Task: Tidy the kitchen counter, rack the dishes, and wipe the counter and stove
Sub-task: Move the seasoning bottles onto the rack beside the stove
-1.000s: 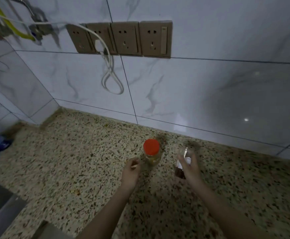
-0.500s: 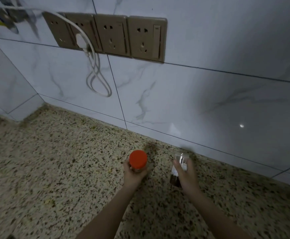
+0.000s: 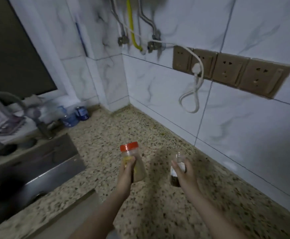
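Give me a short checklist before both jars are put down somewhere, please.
1. Left hand grips the red-lidded jar: ok.
2. Right hand grips the small jar: ok.
3. Red lid seated: ok.
4. Small jar closed on top: cannot tell, blurred.
5. Bare counter ahead for landing: ok.
6. Sink edge kept away from the jars: ok.

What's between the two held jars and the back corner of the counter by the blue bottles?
Nothing visible. The left hand grips the red-lidded jar, the right hand the small clear jar. Bare speckled counter runs to the blue bottles; the sink lies left of that line.
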### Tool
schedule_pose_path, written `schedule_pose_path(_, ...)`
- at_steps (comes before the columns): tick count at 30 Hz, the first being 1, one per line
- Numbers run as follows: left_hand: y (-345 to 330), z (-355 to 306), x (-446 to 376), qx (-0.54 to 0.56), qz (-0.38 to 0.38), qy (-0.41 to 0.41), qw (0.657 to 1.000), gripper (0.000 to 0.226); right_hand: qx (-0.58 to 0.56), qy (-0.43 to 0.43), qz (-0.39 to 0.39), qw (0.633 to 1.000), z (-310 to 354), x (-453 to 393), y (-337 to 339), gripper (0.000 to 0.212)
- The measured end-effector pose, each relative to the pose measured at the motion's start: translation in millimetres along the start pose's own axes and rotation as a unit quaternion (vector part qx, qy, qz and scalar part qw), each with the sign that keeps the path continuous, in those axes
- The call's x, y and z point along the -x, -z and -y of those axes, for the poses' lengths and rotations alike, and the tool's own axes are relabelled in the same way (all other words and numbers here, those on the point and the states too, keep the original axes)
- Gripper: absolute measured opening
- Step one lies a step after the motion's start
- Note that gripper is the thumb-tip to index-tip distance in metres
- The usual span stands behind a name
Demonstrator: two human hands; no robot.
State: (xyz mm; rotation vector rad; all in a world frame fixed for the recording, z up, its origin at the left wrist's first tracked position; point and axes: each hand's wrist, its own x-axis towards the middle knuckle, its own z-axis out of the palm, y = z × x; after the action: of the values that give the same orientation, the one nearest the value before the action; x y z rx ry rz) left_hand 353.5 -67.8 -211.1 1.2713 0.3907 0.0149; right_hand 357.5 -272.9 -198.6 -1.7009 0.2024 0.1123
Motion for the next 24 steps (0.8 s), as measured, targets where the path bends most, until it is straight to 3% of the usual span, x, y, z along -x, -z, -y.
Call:
schedule_pose_path(5, 124.7, -65.8, 38.3, 0.055, -0.111, -0.069, 0.99, 0.034, -0.014, 0.055, 0.109, 0.992, 63.2, 31.4, -115.6, 0.058)
schedule_pose_path(8, 206.0, -94.0, 83.7, 0.072, -0.145, -0.113, 0.98, 0.049, -0.042, 0.09, 0.172, 0.98, 98.0, 74.8, -190.4, 0.018)
schedule_pose_path(10, 255.1, -106.2, 117.7, 0.074, -0.168, -0.144, 0.972, 0.051, -0.069, 0.113, 0.203, 0.97, 115.3, 110.4, -238.2, 0.005)
schedule_pose_path(16, 403.3, -138.6, 232.2, 0.081, -0.28, -0.245, 0.925, 0.032, -0.107, 0.149, 0.319, 0.93, 147.6, 234.8, -380.8, 0.017)
schedule_pose_path(19, 483.7, -153.0, 302.3, 0.087, -0.303, -0.261, 0.912, 0.049, -0.125, 0.137, 0.368, 0.911, 155.9, 307.8, -453.2, 0.033)
schedule_pose_path(24, 585.1, -164.8, 409.4, 0.089, -0.393, -0.301, 0.864, 0.056, -0.133, 0.127, 0.434, 0.882, 155.4, 406.0, -553.5, 0.027)
